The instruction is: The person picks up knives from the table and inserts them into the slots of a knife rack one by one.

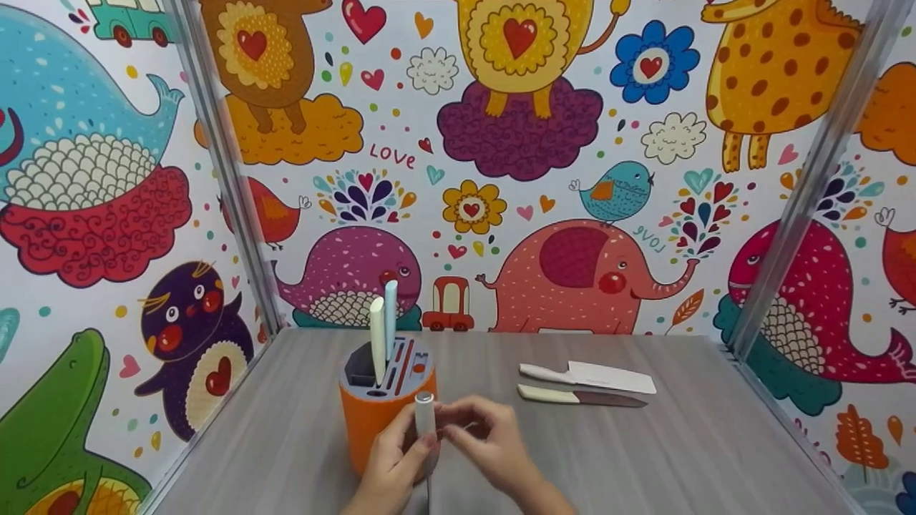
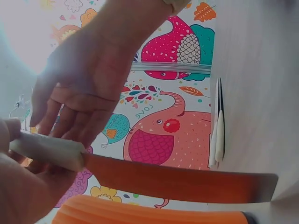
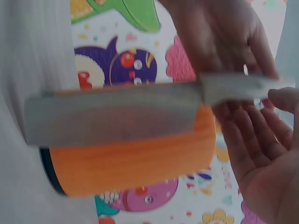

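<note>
My left hand (image 1: 393, 454) grips the pale handle of a square-tipped kitchen knife (image 1: 425, 415), its broad blade pointing down. That blade (image 2: 182, 179) shows side-on in the left wrist view and passes in front of the block in the right wrist view. Beside the handle is my right hand (image 1: 494, 436), fingers loosely bent; whether its fingertips touch the handle is unclear. An orange knife block (image 1: 354, 422) stands upright just behind my left hand. Two knives sit in its slotted grey top, one with a cream handle (image 1: 377, 329), one with a light-blue handle (image 1: 391, 307).
To the right on the wood-grain table (image 1: 608, 458) lie a white cleaver (image 1: 615, 378) and, nearer me, a cream-handled knife (image 1: 551, 394) with a dark blade. Patterned panels (image 1: 472, 143) enclose the table at the back and both sides, joined by metal posts (image 1: 229, 172).
</note>
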`<action>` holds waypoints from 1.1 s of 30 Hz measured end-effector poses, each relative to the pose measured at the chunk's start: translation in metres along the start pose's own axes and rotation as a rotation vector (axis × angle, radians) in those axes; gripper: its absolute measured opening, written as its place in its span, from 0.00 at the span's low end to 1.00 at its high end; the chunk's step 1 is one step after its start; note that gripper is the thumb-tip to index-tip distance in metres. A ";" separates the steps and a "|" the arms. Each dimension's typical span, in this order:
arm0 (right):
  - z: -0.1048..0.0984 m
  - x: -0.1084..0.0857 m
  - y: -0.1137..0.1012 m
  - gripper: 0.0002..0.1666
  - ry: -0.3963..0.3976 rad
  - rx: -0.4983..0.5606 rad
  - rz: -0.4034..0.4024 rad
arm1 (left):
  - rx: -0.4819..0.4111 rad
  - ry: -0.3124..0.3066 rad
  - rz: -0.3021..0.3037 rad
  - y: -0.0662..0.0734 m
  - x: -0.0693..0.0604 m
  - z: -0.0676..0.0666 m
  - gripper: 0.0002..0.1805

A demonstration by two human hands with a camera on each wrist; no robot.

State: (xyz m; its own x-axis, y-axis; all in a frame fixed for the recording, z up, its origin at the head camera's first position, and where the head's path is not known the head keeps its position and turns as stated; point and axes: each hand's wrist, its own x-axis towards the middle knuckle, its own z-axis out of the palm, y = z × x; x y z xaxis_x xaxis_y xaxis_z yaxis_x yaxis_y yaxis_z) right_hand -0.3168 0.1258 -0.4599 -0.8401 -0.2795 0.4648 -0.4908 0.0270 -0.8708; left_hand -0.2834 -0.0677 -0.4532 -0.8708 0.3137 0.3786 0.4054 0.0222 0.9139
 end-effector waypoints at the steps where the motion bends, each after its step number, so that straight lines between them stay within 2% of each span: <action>1: -0.003 0.003 0.003 0.09 0.025 0.002 -0.003 | -0.016 -0.012 -0.011 0.001 0.001 0.000 0.24; 5: -0.012 0.017 0.023 0.04 0.193 -0.041 -0.015 | -0.054 -0.048 -0.015 0.005 0.010 0.000 0.25; 7: -0.014 0.023 0.036 0.04 0.277 -0.038 0.012 | -0.062 -0.062 -0.023 0.008 0.016 0.000 0.25; 13: -0.005 0.027 0.082 0.09 0.443 0.243 0.216 | -0.026 -0.061 0.009 0.019 0.026 -0.002 0.26; 16: 0.003 0.024 0.106 0.09 0.460 0.278 0.275 | -0.021 -0.032 0.026 0.027 0.030 -0.005 0.27; 20: 0.012 0.019 0.124 0.17 0.397 0.201 0.275 | -0.033 0.021 0.068 0.040 0.036 -0.010 0.26; 25: 0.021 0.017 0.127 0.38 0.229 0.182 0.231 | -0.020 0.045 0.128 0.057 0.044 -0.017 0.24; 29: 0.026 0.016 0.124 0.54 0.056 0.211 0.261 | -0.001 0.023 0.171 0.070 0.050 -0.021 0.23; 33: 0.031 0.017 0.121 0.64 -0.079 0.213 0.294 | 0.010 -0.035 0.215 0.083 0.056 -0.027 0.21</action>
State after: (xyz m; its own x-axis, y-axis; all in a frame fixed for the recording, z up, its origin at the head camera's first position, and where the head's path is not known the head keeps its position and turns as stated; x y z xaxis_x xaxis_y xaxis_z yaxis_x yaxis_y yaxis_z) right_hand -0.3836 0.0942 -0.5622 -0.9135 -0.3632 0.1834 -0.1653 -0.0805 -0.9829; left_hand -0.3062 -0.0738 -0.3524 -0.7538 0.3449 0.5592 0.5835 -0.0398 0.8111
